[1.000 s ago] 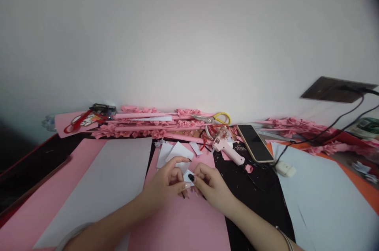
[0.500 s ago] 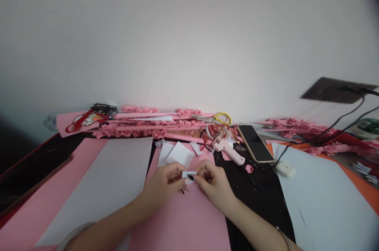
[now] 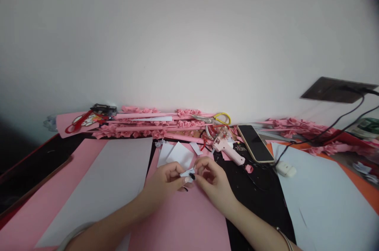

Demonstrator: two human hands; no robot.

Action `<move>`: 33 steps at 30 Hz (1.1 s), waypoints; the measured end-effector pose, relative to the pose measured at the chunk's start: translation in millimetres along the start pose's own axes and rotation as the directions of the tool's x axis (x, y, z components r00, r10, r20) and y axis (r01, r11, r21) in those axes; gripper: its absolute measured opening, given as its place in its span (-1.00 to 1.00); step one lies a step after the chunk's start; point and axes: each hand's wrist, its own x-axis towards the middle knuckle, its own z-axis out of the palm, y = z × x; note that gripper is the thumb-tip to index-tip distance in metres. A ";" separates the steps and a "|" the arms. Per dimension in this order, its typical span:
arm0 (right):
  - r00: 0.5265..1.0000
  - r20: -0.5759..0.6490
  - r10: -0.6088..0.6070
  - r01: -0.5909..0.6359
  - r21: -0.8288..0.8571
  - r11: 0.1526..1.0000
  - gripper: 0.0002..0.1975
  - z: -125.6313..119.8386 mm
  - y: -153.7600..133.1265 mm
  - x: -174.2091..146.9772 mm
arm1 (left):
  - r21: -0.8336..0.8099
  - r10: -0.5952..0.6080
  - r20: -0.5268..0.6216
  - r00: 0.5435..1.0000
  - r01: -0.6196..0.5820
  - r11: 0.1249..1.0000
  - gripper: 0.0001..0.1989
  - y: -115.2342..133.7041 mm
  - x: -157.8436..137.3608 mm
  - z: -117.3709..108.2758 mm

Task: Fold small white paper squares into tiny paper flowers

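A small folded piece of white paper (image 3: 186, 172) is pinched between my two hands, above a pink paper sheet (image 3: 183, 219). My left hand (image 3: 168, 178) grips its left side with thumb and fingers. At its right end, the thumb and fingertips of my right hand (image 3: 211, 176) close on the paper. Fingers cover part of the folds. Just behind my hands lie white paper squares (image 3: 180, 155) and a small white strip (image 3: 196, 148).
Behind on the right are a pink glue gun (image 3: 229, 151), a phone (image 3: 256, 144), a white earbud case (image 3: 286, 169) and black cables (image 3: 334, 124). Yellow-handled scissors (image 3: 222, 118) rest by pink paper flower stems (image 3: 148, 126) along the wall. White sheets (image 3: 106, 184) flank both arms.
The small paper has turned from lying level to a slant, its right end higher, and looks more folded. My right fingers have shifted slightly. Everything else stays in place.
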 end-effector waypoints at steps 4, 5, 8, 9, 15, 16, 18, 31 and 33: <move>0.999 -0.014 -0.046 0.046 -0.005 0.999 -0.90 0.0 -1.3 -1.7 | -0.016 -0.018 0.007 1.000 0.018 1.000 -0.78 0.7 0.3 0.3; 0.998 -0.014 -0.059 0.058 -0.009 0.998 -0.90 0.1 -1.7 -2.4 | -0.015 -0.020 0.006 1.000 0.021 1.000 -0.77 1.0 0.4 0.3; 0.996 -0.004 -0.087 0.087 -0.028 0.996 -0.91 0.5 -3.0 -3.5 | -0.008 -0.027 -0.005 1.000 0.027 1.000 -0.75 1.7 0.3 0.4; 0.995 0.000 -0.096 0.096 -0.038 0.995 -0.92 0.5 -3.3 -3.4 | -0.008 -0.025 -0.008 1.000 0.025 1.000 -0.74 1.8 0.2 0.4; 0.992 -0.002 -0.126 0.125 -0.082 0.989 -0.91 -0.3 -2.9 -0.7 | -0.007 -0.027 0.011 1.000 0.028 1.000 -0.74 1.5 -0.2 0.0; 0.992 -0.005 -0.126 0.125 -0.077 0.989 -0.90 -0.4 -2.5 -0.4 | -0.006 -0.036 0.019 0.999 0.036 0.999 -0.74 1.6 -0.3 -0.3; 0.993 -0.013 -0.121 0.120 -0.067 0.991 -0.88 -0.4 -1.9 -0.1 | -0.006 -0.047 0.029 0.998 0.047 0.999 -0.71 2.0 -0.8 -1.0; 0.959 -0.012 -0.282 0.275 -0.181 0.944 -0.75 -3.7 -2.4 -1.3 | 0.031 0.012 -0.009 1.000 -0.011 0.999 -0.69 -0.7 -3.6 -1.6; 0.944 0.001 -0.330 0.323 -0.214 0.922 -0.74 -4.5 -1.8 -1.4 | 0.037 0.014 -0.010 1.000 -0.014 0.999 -0.69 -1.1 -3.9 -2.0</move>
